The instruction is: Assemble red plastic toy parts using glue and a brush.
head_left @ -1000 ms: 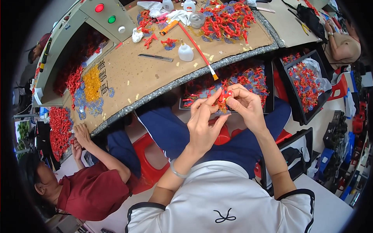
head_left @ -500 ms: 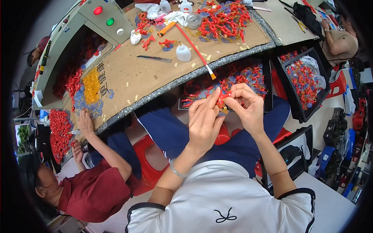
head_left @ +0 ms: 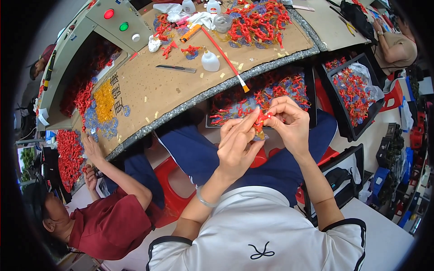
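Observation:
Between my two hands, above my lap, is a small red plastic figure [head_left: 262, 118] with a yellowish, translucent lower part. My left hand [head_left: 238, 143] grips it from the left, fingers pressed together. My right hand [head_left: 289, 124] pinches its right side between thumb and fingertips. Fingers hide much of the figure. Just beyond my hands, below the table edge, a dark tray [head_left: 311, 97] holds many similar red figures with blue and yellow parts. A paintbrush [head_left: 228, 63] with a red handle lies on the table, its bristles over the edge.
The brown-covered table [head_left: 176, 92] carries a white squeeze bottle [head_left: 210, 61], a craft knife [head_left: 176, 68], an orange cutter [head_left: 191, 33] and a heap of red figures [head_left: 257, 25]. A grey machine [head_left: 97, 27] stands at left. A co-worker [head_left: 110, 219] sits left; another tray [head_left: 351, 92] stands right.
The red figure has turned slightly in my fingers and shows more between my hands. At left, the co-worker's hand has shifted left along the table edge.

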Demonstrator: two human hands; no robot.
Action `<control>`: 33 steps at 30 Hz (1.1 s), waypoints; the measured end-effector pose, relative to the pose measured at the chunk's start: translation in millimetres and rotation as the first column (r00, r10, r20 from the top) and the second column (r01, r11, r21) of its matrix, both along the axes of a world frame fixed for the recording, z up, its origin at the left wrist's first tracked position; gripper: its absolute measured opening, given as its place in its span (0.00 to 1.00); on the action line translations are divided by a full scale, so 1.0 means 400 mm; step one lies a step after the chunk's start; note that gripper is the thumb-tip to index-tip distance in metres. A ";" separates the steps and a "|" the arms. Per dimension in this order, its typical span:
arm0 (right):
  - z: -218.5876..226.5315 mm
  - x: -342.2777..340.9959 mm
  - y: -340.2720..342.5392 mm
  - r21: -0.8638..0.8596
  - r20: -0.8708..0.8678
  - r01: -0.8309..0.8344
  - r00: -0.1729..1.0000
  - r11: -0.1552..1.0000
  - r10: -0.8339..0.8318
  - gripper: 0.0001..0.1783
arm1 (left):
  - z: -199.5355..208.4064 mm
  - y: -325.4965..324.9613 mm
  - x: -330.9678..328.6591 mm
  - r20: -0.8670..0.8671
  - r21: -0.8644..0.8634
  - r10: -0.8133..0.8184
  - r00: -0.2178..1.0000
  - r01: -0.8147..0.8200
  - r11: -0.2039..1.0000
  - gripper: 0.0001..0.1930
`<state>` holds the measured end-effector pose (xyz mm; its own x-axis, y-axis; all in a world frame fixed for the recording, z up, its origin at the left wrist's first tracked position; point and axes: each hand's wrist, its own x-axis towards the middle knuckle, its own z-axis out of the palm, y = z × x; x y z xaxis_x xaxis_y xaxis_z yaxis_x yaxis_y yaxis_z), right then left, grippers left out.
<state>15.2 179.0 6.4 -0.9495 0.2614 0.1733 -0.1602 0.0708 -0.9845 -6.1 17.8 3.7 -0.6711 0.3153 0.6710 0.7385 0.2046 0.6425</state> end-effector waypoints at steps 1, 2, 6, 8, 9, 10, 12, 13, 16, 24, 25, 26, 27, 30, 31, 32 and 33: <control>-0.002 0.000 0.006 -0.021 -0.005 -0.041 0.999 0.999 0.041 0.07 | 0.004 0.000 0.005 0.069 0.035 -0.025 0.997 0.023 0.999 0.18; -0.001 -0.001 0.008 -0.022 -0.004 -0.040 0.999 0.999 0.040 0.07 | 0.006 0.001 0.008 0.136 0.071 -0.052 0.989 0.043 0.997 0.18; 0.007 0.002 0.019 -0.269 0.051 -0.169 0.981 0.948 0.189 0.05 | -0.008 0.002 0.013 0.265 0.155 -0.109 0.958 0.069 0.985 0.19; 0.009 0.004 0.021 -0.278 0.058 -0.187 0.976 0.942 0.211 0.05 | -0.011 0.003 0.014 0.323 0.197 -0.134 0.937 0.072 0.978 0.19; 0.011 0.005 0.022 -0.287 0.067 -0.184 0.975 0.940 0.212 0.05 | -0.008 0.004 0.015 0.324 0.196 -0.135 0.937 0.073 0.978 0.19; 0.012 0.006 0.022 -0.295 0.077 -0.182 0.974 0.938 0.213 0.04 | -0.004 0.006 0.016 0.364 0.252 -0.162 0.917 0.070 0.965 0.18; 0.013 0.010 0.026 -0.295 0.097 -0.176 0.972 0.939 0.212 0.05 | 0.003 0.010 0.017 0.402 0.305 -0.191 0.896 0.065 0.950 0.18; 0.013 0.012 0.027 -0.294 0.118 -0.170 0.970 0.940 0.213 0.06 | 0.006 0.012 0.017 0.437 0.353 -0.216 0.873 0.055 0.934 0.18; 0.027 0.021 0.014 -0.228 0.093 -0.140 0.982 0.964 0.164 0.08 | 0.008 0.013 0.019 0.480 0.401 -0.240 0.844 0.032 0.915 0.18; 0.046 0.017 0.000 -0.062 0.038 -0.112 0.993 0.992 0.114 0.13 | 0.018 0.002 0.016 0.212 0.059 -0.038 0.977 0.026 0.998 0.17; 0.049 0.016 -0.003 -0.077 0.008 -0.121 0.992 0.990 0.122 0.14 | 0.019 -0.001 0.014 0.183 0.070 -0.056 0.982 0.043 0.997 0.17; 0.046 0.015 -0.003 -0.077 0.008 -0.121 0.993 0.990 0.122 0.14 | 0.020 -0.003 0.013 0.153 0.080 -0.073 0.985 0.062 0.995 0.17; 0.040 0.012 -0.002 -0.104 -0.026 -0.171 0.985 0.980 0.169 0.14 | 0.020 -0.003 0.015 0.152 0.082 -0.075 0.986 0.063 0.995 0.17; 0.025 0.008 0.004 -0.239 -0.082 -0.268 0.963 0.933 0.255 0.15 | 0.017 -0.006 0.021 0.484 0.391 -0.320 0.814 0.126 0.912 0.17; 0.022 0.008 0.007 -0.349 -0.106 -0.312 0.950 0.884 0.294 0.15 | 0.015 -0.010 0.019 0.534 0.485 -0.397 0.747 0.114 0.867 0.18; 0.023 0.010 0.012 -0.350 -0.106 -0.313 0.950 0.883 0.295 0.15 | 0.014 -0.013 0.017 0.569 0.572 -0.474 0.672 0.091 0.815 0.19; 0.025 0.016 0.018 -0.367 -0.080 -0.312 0.949 0.876 0.305 0.15 | 0.021 -0.012 0.017 0.604 0.595 -0.506 0.616 0.074 0.801 0.19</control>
<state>21.6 186.3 16.6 -0.9901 0.0042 0.1405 -0.1329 -0.3540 -0.9258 0.6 12.9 11.9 -0.9162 0.3760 0.1384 -0.0336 -0.4162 0.9087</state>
